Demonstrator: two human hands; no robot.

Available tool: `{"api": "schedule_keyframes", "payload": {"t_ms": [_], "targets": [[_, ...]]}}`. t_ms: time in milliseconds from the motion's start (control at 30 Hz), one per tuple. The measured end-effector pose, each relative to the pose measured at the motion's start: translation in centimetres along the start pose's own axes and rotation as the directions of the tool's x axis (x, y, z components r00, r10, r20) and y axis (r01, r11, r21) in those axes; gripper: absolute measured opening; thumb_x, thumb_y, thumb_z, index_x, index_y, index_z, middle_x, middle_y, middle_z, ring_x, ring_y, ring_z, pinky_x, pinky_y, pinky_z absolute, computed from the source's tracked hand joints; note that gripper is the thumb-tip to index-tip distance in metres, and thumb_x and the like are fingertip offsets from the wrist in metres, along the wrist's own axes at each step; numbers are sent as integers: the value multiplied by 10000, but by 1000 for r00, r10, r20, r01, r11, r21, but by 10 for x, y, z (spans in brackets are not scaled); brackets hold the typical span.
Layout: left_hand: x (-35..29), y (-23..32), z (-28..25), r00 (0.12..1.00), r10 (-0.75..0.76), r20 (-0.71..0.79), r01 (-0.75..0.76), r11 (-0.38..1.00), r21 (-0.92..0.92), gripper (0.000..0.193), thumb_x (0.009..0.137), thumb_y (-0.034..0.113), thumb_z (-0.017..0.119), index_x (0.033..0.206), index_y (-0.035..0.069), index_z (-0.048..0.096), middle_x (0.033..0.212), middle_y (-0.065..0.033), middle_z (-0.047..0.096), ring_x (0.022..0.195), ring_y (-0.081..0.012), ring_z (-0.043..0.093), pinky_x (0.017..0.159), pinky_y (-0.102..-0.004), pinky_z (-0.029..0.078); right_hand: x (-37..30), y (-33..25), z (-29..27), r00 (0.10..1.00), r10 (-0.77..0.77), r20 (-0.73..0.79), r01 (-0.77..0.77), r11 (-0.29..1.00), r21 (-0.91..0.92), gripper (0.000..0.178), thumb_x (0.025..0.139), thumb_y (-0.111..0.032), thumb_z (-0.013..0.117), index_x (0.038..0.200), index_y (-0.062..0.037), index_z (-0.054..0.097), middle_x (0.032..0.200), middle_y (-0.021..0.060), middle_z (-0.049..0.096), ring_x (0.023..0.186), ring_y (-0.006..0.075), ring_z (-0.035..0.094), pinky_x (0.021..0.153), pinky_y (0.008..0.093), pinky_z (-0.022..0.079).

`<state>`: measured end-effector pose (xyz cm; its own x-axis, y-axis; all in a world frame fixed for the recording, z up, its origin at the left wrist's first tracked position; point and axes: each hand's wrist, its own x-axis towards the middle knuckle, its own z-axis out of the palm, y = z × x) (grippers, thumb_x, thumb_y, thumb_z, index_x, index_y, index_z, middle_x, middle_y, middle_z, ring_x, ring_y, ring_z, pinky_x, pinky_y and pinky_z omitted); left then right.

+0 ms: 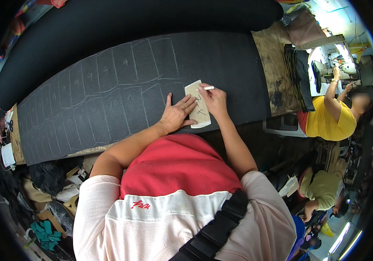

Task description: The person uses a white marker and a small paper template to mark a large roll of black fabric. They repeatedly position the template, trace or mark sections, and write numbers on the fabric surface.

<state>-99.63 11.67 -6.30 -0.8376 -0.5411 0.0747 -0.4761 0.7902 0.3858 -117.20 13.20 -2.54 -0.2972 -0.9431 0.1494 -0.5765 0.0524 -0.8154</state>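
A tan cardboard pattern piece (202, 118) with handwritten marks lies on black fabric (225, 56) spread across the table. My left hand (177, 115) presses flat on its left side, fingers spread and thumb apart. In my right hand (215, 101) is a slim white marking pen (209, 88), held in a pinch at the pattern's upper right edge. The tip is too small to make out. Rows of pale outlines, many with a mark inside, cover the fabric to the left of the pattern.
A thick black fabric roll (130, 19) lies along the table's far side. Bare wooden tabletop (277, 56) shows at right, with stacked dark cut pieces (299, 78) on it. A person in yellow (332, 117) sits beyond, near sewing machines. Scraps (45, 235) pile up at lower left.
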Motion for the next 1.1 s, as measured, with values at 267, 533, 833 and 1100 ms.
{"api": "schedule_keyframes", "payload": {"t_ms": [267, 533, 833, 1100], "targets": [[4, -2, 1, 999, 19, -44, -19, 1000, 13, 732, 711, 601, 578, 1273, 137, 514, 1348, 9, 467, 1261, -145, 393, 989, -636, 226, 38, 18, 22, 999, -19, 48, 24, 996, -91, 139, 733, -141, 658, 811, -29, 684, 711, 158, 658, 684, 297, 661, 617, 333, 512], [4, -3, 4, 999, 5, -42, -5, 1000, 8, 722, 700, 628, 570, 1261, 174, 533, 1343, 29, 474, 1252, -134, 404, 985, -622, 222, 16, 21, 4, 998, -1, -61, -5, 996, -92, 115, 773, -107, 642, 809, 3, 649, 720, 188, 643, 681, 310, 659, 590, 344, 500], [5, -2, 2, 998, 5, -65, -4, 1000, 16, 709, 695, 625, 587, 1241, 174, 553, 1344, 32, 475, 1228, -134, 428, 982, -608, 217, -99, 10, -43, 991, 134, 8, -133, 986, -98, 112, 766, -98, 634, 744, 9, 608, 672, 165, 622, 618, 328, 629, 544, 368, 476], [4, -2, 4, 996, -7, -88, 4, 1000, -25, 716, 682, 591, 630, 1241, 152, 552, 1344, 10, 479, 1241, -156, 422, 994, -604, 201, -107, 0, -22, 974, -127, 188, 163, 969, -188, 63, 708, -106, 654, 737, -52, 637, 745, 106, 624, 743, 271, 610, 677, 368, 498]]}}
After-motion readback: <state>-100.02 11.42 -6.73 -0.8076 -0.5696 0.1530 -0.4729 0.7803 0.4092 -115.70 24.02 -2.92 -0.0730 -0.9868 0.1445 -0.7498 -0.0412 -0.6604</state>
